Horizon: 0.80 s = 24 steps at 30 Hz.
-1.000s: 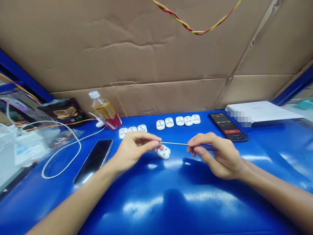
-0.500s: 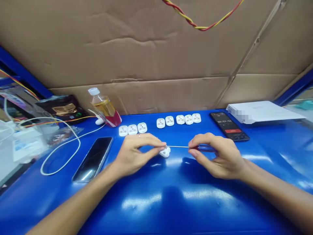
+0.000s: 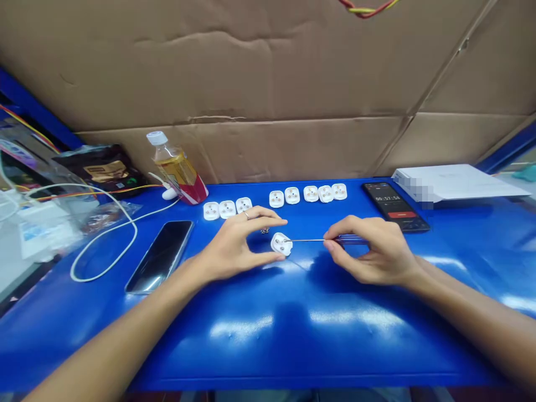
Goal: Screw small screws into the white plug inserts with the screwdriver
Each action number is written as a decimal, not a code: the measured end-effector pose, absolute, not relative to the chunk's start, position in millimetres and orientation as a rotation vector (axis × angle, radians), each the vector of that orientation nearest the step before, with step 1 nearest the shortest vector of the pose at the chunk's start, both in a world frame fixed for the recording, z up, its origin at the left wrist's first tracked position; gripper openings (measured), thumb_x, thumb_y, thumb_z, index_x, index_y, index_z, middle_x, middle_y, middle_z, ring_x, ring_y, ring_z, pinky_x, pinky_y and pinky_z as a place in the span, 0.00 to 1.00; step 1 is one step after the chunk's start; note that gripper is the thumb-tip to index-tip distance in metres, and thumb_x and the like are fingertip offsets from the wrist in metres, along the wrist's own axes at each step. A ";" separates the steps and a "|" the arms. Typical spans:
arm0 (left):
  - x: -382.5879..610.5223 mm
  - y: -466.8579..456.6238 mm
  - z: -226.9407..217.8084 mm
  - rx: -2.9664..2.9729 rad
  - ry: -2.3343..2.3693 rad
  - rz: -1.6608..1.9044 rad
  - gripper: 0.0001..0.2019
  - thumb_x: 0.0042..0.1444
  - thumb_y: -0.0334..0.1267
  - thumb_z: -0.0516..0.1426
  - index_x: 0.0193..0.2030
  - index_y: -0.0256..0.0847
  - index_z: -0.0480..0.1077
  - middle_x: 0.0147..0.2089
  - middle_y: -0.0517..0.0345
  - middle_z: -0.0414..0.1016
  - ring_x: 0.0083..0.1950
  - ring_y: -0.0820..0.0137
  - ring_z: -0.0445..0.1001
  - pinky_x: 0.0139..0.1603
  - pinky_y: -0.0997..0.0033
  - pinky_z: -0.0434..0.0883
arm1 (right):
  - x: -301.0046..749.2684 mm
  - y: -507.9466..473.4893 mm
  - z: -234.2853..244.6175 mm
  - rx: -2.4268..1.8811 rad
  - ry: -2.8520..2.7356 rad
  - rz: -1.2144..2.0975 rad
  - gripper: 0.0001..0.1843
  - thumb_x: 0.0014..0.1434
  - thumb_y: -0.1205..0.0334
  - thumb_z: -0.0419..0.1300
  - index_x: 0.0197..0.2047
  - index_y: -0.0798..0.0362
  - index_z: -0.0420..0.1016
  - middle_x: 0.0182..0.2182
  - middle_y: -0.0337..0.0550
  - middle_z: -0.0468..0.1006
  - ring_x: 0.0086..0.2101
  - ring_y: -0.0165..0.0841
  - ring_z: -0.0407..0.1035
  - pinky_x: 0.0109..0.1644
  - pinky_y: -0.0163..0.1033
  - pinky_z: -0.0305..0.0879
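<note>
1. Spreading bare and glossy in front of the person, the blue table point(image 3: 268, 318) leaves both forearms room to rest low, which probably steadies fine work.
2. The right hand point(image 3: 372, 257) is closed on a thin screwdriver point(image 3: 305, 240), thumb and fingers pinching the handle. The shaft lies nearly level, and its tip meets the white plug piece point(image 3: 281, 244).
3. The left hand point(image 3: 234, 245) is half open around that piece. Its thumb touches the near edge and its forefinger arches above without touching, seemingly bracing the piece against the tool's push. The piece sits on the table between the two hands, tilted toward the tip.
4. A tiny dark bit point(image 3: 264, 230) lies just beside the piece, under the left forefinger; what it is cannot be told.
5. A dark phone point(image 3: 160, 255) and a looped white cable point(image 3: 104, 240) lie to the left, clear of the hands.
6. Farther back, like pieces stand in a row of three point(image 3: 227, 209) and a row of five point(image 3: 308, 194), apparently sorted apart.
7. A phone showing a timer point(image 3: 395, 205) faces the person on the right.
8. A bottle point(image 3: 176, 170) leans by the cardboard wall point(image 3: 268, 84).
</note>
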State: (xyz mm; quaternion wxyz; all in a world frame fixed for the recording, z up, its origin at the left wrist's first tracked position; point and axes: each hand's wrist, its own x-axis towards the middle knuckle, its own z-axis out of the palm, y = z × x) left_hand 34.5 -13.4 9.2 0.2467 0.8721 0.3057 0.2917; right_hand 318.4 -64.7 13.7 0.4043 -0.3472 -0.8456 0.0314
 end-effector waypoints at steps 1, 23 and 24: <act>34.1 -11.3 6.5 2.379 0.849 0.758 0.28 0.55 0.48 0.73 0.61 0.45 0.79 0.59 0.47 0.80 0.57 0.58 0.80 0.60 0.59 0.76 | 318.5 -63.5 13.2 -0.879 -2.147 0.063 0.07 0.63 0.69 0.63 0.38 0.45 0.74 0.26 0.33 0.83 0.23 0.30 0.77 0.27 0.35 0.70; 50.3 -19.2 10.4 1.946 1.135 0.523 0.18 0.63 0.53 0.64 0.45 0.39 0.83 0.35 0.53 0.83 0.33 0.67 0.76 0.34 0.69 0.70 | 325.6 -56.0 11.8 -0.958 -1.983 -0.086 0.05 0.62 0.66 0.65 0.37 0.45 0.75 0.27 0.35 0.84 0.24 0.32 0.78 0.28 0.37 0.72; 49.9 -18.2 12.0 1.911 1.117 0.515 0.16 0.62 0.51 0.65 0.44 0.39 0.83 0.36 0.52 0.84 0.33 0.67 0.77 0.35 0.69 0.71 | 326.8 -55.2 13.1 -0.959 -1.968 -0.096 0.05 0.62 0.66 0.65 0.36 0.45 0.75 0.27 0.35 0.84 0.24 0.32 0.78 0.28 0.37 0.72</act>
